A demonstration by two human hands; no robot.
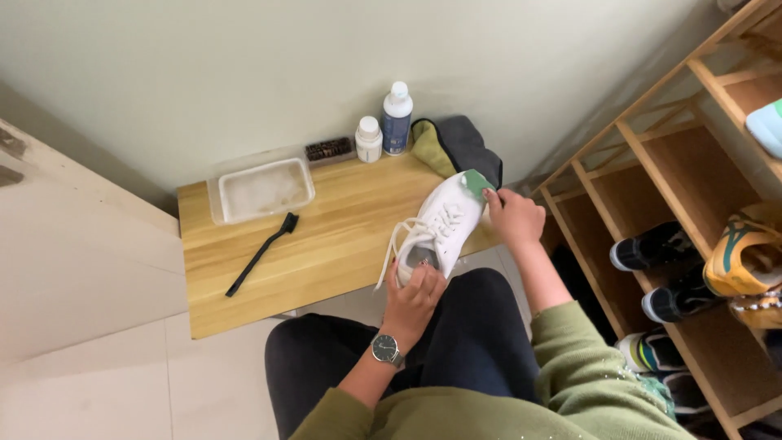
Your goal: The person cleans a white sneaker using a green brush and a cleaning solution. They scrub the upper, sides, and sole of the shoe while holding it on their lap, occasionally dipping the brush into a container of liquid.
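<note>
Shoe rack point(652, 175), wooden, open-shelved, stands to the person's right; several pairs sit in its compartments, dark ones in the middle, an orange-and-green one further right.

Tabletop point(326, 236), light wood, low, set against the wall. The person sits before it, knees below its front edge.

White sneaker point(436, 228) lies on the front right part of the tabletop, toe toward the person, green-tabbed heel toward the wall. Its loose laces point(389, 254) trail over the front edge.

Grey and olive cloth point(456, 145), bunched, lies at the back right corner just behind the heel.

Clear plastic tray point(262, 190) sits at the back left, apparently holding cloudy liquid.

Right hand point(515, 218) grips the sneaker at the heel, fingers closed on it. Left hand point(414, 297), a watch on its wrist, closes on the toe end; how firmly cannot be told.

Long black brush point(262, 253) lies free in front of the tray. Dark blue bottle point(397, 119) and small white bottle point(369, 138) stand upright at the back wall, a short bristle brush point(329, 149) beside them.

Risks, as judged: the sneaker sits near the edge and could tip off if either hold slackens; dangling laces could snag on a knee; a swung elbow could topple the bottles or slop the tray
</note>
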